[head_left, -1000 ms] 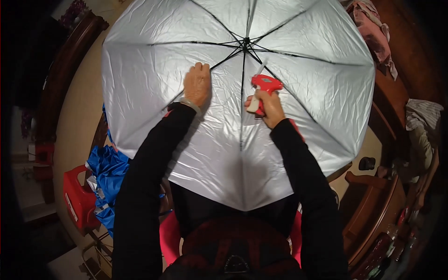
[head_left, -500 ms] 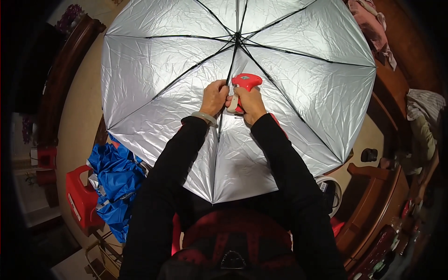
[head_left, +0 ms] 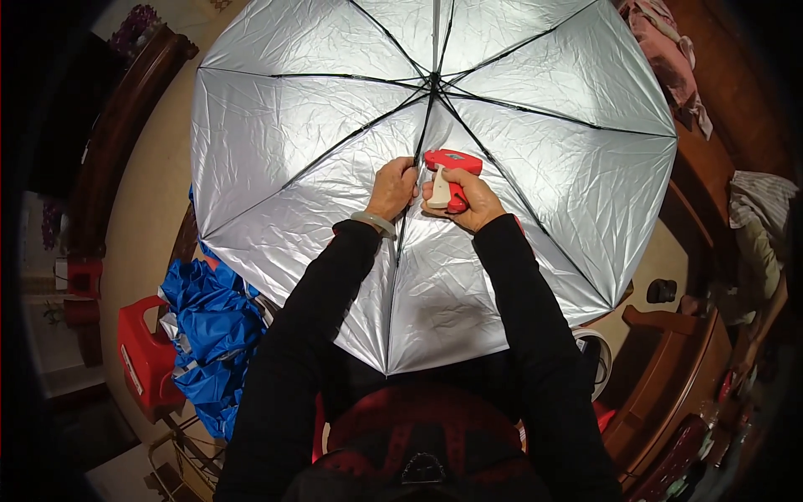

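An opened umbrella (head_left: 276,155) with a silver inner side and black ribs spreads out before me, its hub (head_left: 434,81) at the far middle. My left hand (head_left: 391,189) is closed around the black rib (head_left: 398,251) that runs toward me, its fingertips pressed to it. Just right of that rib, my right hand (head_left: 478,201) grips a red tagging gun (head_left: 456,161) with a cream lever, its fingers wrapped round the handle. The gun's front end points left, toward the rib, and stands a little apart from my left hand.
Crumpled blue fabric (head_left: 209,309) is heaped at the left beside a red plastic container (head_left: 144,360). A white round bin (head_left: 604,356) and a wooden seat (head_left: 682,360) stand to the right. Pink cloth (head_left: 661,50) hangs at the far right.
The tagging gun has turned in my right hand and moved right, away from my left hand. Both hands and the umbrella have shifted slightly nearer and to the right.
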`<state>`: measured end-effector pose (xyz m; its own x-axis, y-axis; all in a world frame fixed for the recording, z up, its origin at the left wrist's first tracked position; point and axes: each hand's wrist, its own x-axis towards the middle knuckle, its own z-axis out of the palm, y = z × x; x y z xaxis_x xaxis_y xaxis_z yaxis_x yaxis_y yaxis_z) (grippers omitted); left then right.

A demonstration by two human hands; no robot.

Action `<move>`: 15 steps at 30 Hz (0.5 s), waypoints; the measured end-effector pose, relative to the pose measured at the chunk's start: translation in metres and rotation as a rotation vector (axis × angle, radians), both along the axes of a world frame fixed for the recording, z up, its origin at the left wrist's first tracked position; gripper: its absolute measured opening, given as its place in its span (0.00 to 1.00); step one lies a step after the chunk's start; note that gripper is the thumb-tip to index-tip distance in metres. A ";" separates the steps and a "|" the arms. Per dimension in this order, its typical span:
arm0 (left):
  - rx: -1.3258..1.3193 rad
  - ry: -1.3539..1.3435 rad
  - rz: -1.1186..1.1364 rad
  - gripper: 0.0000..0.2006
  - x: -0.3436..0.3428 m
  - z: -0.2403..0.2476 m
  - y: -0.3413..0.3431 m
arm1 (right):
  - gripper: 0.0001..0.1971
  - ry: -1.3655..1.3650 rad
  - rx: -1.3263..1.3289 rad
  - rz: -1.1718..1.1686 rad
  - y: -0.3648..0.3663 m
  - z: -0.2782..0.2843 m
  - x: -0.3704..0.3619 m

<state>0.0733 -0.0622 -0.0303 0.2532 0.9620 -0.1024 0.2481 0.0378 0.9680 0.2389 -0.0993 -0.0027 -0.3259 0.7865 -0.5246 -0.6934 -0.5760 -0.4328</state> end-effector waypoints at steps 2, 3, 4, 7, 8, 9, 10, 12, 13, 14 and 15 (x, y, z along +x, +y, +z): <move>-0.006 -0.009 0.003 0.12 -0.001 0.002 0.002 | 0.15 0.009 0.017 0.025 0.003 -0.002 -0.001; -0.010 -0.014 0.005 0.12 -0.001 0.003 0.002 | 0.15 0.014 0.025 0.037 0.005 -0.003 0.000; -0.009 -0.016 0.004 0.12 -0.001 0.004 0.002 | 0.15 0.012 0.025 0.036 0.005 -0.004 0.000; 0.062 0.060 0.020 0.11 -0.003 0.002 0.002 | 0.15 0.044 0.025 0.032 0.004 -0.005 -0.001; 0.062 0.059 0.020 0.11 -0.004 0.002 0.002 | 0.15 0.042 0.025 0.032 0.005 -0.006 -0.003; 0.058 0.048 0.032 0.11 -0.005 0.002 0.002 | 0.15 0.014 0.026 0.019 0.005 -0.007 -0.006; 0.053 0.038 0.043 0.11 -0.007 0.003 0.003 | 0.14 -0.014 0.027 0.005 0.006 -0.006 -0.010; 0.049 0.027 0.053 0.11 -0.008 0.005 0.002 | 0.14 -0.043 0.030 -0.010 0.007 -0.004 -0.016; 0.031 0.013 0.067 0.11 -0.009 0.006 0.001 | 0.14 -0.056 0.016 -0.013 0.007 -0.003 -0.018; 0.013 0.000 0.080 0.11 -0.009 0.007 0.000 | 0.14 -0.070 0.003 -0.016 0.007 -0.002 -0.020; -0.005 -0.014 0.093 0.11 -0.009 0.008 0.000 | 0.14 -0.084 -0.009 -0.019 0.008 -0.001 -0.021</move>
<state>0.0643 -0.0621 -0.0222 0.1639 0.9810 -0.1040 0.2298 0.0645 0.9711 0.2178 -0.0916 -0.0034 -0.2651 0.7874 -0.5565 -0.6660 -0.5669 -0.4848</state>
